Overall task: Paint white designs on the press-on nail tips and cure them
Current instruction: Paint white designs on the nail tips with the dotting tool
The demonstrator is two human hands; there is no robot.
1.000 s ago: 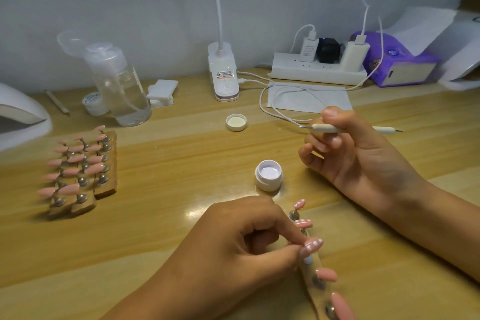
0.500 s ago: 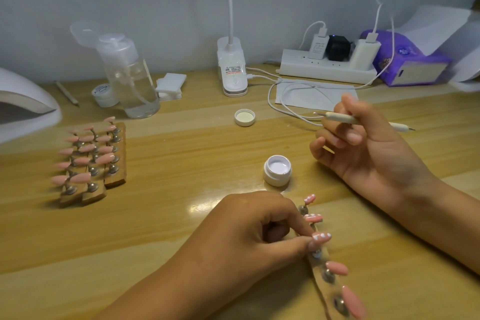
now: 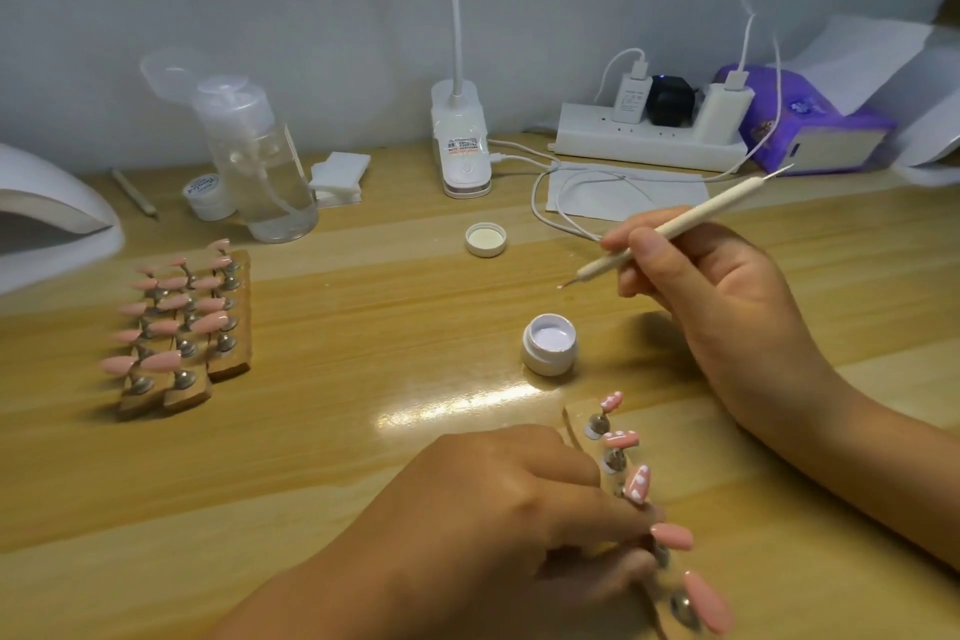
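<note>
Cure lamp (image 3: 52, 218) sits far left of both hands, cut by the frame edge. Racks (image 3: 182, 322) of plain pink tips lie left of the left hand (image 3: 493, 525). That hand pinches the strip (image 3: 597, 425); knuckles hide its middle and its near end is blurred. Dotted tips (image 3: 638, 482) stand just beyond the fingertips. An open gel pot (image 3: 549, 343) sits between the hands. The right hand (image 3: 717, 296) pinches the pen (image 3: 670, 234), its point above the pot, not touching.
</note>
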